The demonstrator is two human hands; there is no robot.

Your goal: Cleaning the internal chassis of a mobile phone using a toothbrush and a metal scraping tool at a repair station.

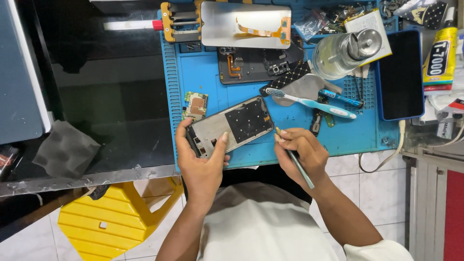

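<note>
My left hand (202,163) grips the near end of an opened phone frame (231,124), silver with a black panel inside, lying tilted on the blue work mat (203,72). My right hand (299,152) holds a thin grey tool (300,168) like a pen, its pale tip pointing at the phone frame's right corner. A small green circuit board (195,105) lies just beyond my left hand.
On the mat lie a blue and white toothbrush (309,102), a black phone back with parts (251,63), a silver screen panel with an orange flex cable (246,24), a clear bottle (340,53) and a dark phone (402,75). A yellow stool (116,217) stands below the bench.
</note>
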